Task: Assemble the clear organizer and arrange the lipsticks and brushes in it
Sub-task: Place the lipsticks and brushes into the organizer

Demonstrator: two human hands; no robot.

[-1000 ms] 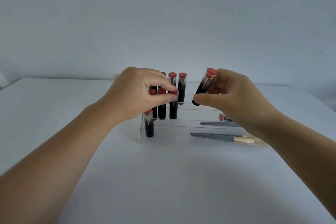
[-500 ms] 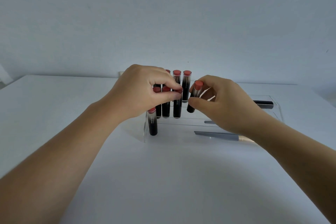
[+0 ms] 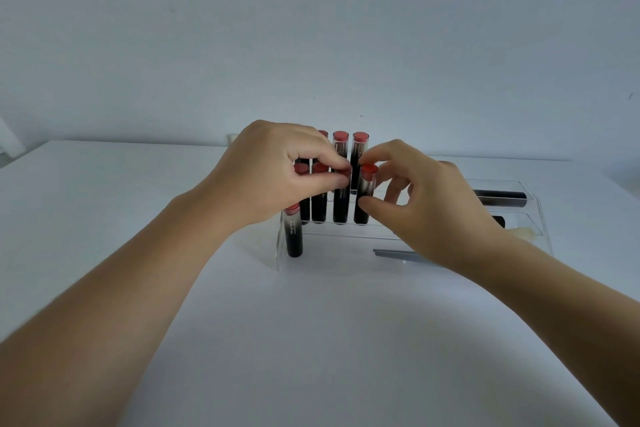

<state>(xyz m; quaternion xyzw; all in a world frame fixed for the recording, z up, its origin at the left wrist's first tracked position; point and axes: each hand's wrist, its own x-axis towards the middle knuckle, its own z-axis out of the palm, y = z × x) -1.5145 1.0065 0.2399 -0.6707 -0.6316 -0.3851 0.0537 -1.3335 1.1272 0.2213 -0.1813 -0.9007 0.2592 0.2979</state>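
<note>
The clear organizer [image 3: 533, 204] stood on the white table [image 3: 311, 340], lipsticks upright in its stepped rows so each red cap showed. The right hand [image 3: 426, 208] pinched a lipstick [image 3: 364, 198], thumb low on the barrel and a fingertip on the cap, apparently to keep it plumb in the middle row. The left hand [image 3: 273, 170] pinched the neighbouring lipstick [image 3: 341, 199] by its cap, probably steadying it. Brushes [image 3: 398, 253] lay flat toward the right.

Upright red-capped black lipsticks [image 3: 341, 199] on clear stepped organizer [image 3: 540, 215], brushes [image 3: 398, 253] lying flat.
</note>
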